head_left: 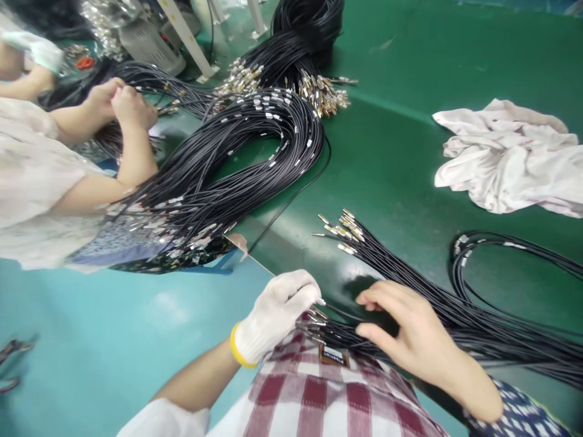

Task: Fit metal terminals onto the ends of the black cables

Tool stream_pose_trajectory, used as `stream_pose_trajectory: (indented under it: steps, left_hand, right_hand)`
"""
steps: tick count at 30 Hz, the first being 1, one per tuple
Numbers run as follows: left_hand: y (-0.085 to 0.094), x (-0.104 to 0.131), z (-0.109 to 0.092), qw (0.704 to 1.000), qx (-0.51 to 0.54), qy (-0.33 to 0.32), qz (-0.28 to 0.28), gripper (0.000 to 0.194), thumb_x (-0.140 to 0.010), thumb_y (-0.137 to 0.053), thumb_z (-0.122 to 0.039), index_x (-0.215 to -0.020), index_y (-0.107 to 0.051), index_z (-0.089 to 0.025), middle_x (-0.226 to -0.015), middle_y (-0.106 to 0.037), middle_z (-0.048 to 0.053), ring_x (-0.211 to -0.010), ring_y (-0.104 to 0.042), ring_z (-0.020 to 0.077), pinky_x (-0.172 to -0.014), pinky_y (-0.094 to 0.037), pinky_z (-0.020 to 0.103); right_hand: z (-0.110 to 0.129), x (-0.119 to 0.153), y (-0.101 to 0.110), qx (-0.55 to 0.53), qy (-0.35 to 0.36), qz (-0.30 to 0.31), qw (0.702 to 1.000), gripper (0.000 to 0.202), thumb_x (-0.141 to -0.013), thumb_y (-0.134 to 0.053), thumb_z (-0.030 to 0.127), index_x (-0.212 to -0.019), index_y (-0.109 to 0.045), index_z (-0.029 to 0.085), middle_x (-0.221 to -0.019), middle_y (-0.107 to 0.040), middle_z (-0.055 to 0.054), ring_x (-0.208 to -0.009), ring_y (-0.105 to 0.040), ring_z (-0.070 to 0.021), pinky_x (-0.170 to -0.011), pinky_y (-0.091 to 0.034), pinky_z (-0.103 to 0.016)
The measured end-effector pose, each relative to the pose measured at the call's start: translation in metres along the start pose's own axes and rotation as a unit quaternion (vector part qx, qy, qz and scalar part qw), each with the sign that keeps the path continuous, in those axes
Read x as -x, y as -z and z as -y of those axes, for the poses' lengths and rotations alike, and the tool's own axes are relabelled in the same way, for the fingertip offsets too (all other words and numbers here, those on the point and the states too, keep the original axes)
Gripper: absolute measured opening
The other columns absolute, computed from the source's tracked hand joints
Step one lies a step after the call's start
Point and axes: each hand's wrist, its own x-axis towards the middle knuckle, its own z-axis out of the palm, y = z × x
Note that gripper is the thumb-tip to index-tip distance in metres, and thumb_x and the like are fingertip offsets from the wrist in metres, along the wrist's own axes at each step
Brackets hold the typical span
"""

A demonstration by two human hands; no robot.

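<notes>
Along the near edge of the tabletop (387, 145), against the person's checked apron (337, 388), lies a near bundle (344, 334) of black cables, its metal-tipped ends gathered toward the left. That placing probably keeps the tips within short reach, while the long lengths trail off toward the right edge, out of the way. The left hand (280, 312), in a white knitted glove, pinches a single cable (340, 312) close to its tip, between thumb and fingers, just above those ends; holding it there seems to set it apart from its neighbours and steady the small end. The right hand (412, 334) is bare, its thumb and fingers spread in a loose curve over the cables and clasping nothing that shows; whether its fingertips brush the single cable cannot be told. A bare hand likely gives a finer touch.

Farther in from the near edge, a second bundle (392, 261) lies slantwise with its tips fanned out, perhaps set apart to keep the two groups from mixing. Beside it, nearer the right edge, is a cable loop (456, 261), and beyond that a crumpled white cloth (510, 161). Toward the left, a large coil (255, 185) rests near a co-worker's joined hands (125, 106).
</notes>
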Motion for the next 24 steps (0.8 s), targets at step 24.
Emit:
stream_pose_trajectory:
  steps: [24]
  left_hand:
    - [0.001,0.017,0.016,0.975,0.108,0.085,0.175,0.015,-0.086,-0.049,-0.023,-0.074,-0.056,-0.018,-0.069,-0.049,-0.006,-0.066,-0.043,0.0101,-0.061,-0.035,0.022]
  right_hand:
    - [0.034,-0.004,-0.032,-0.254,-0.157,0.136,0.945,0.034,-0.105,-0.045,0.037,-0.081,-0.061,0.019,-0.070,-0.059,0.003,-0.063,-0.052,-0.0112,-0.062,-0.040,-0.023]
